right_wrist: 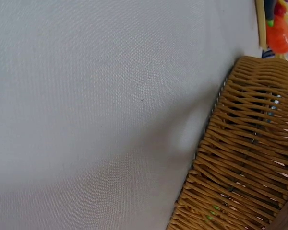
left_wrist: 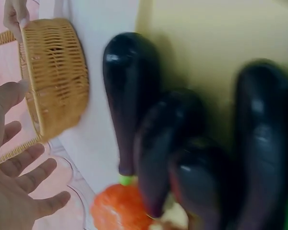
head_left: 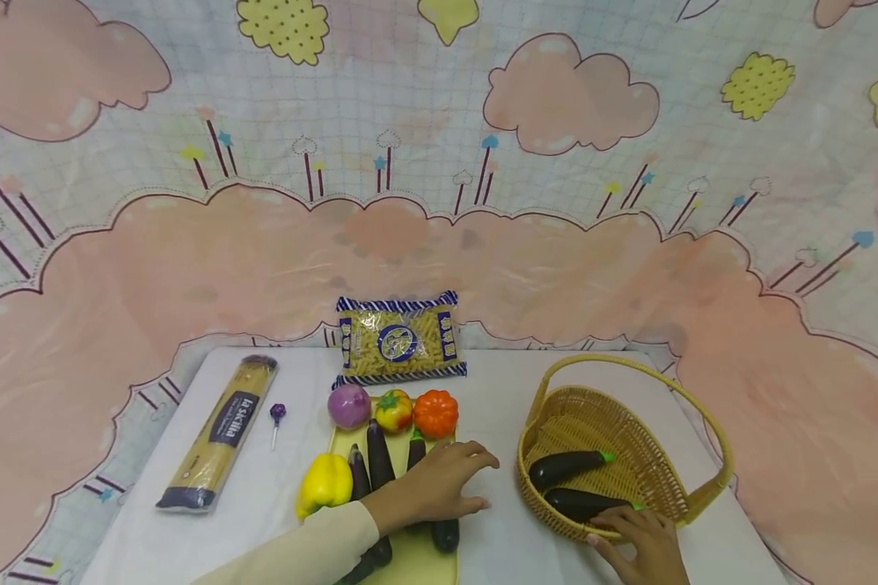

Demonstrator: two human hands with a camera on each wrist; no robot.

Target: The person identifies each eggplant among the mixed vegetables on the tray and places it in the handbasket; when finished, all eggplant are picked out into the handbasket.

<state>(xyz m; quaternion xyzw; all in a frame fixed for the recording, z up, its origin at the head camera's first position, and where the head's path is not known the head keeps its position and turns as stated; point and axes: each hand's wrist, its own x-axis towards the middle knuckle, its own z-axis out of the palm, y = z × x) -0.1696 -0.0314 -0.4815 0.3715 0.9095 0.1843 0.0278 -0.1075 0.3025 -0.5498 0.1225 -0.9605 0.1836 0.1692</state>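
My left hand [head_left: 446,483] hovers over the yellow tray [head_left: 420,565], fingers spread and holding nothing. Under and beside it several dark eggplants [head_left: 380,455] lie on the tray; the left wrist view shows eggplants [left_wrist: 129,76] close by, apart from the fingers. My right hand [head_left: 640,544] grips the near rim of a wicker basket [head_left: 629,418], thumb outside and fingers over the edge. Two eggplants [head_left: 567,469] with green stems rest inside the basket. The right wrist view shows the basket's woven side [right_wrist: 240,158], with hardly any of the hand.
At the tray's far end sit a purple onion [head_left: 349,406], a red-yellow pepper [head_left: 393,411] and an orange pumpkin [head_left: 436,413]. A yellow bell pepper [head_left: 325,484] overlaps its left edge. Behind stands a pasta bag [head_left: 398,340]; leftward lie a spaghetti pack [head_left: 223,431] and lollipop [head_left: 277,413].
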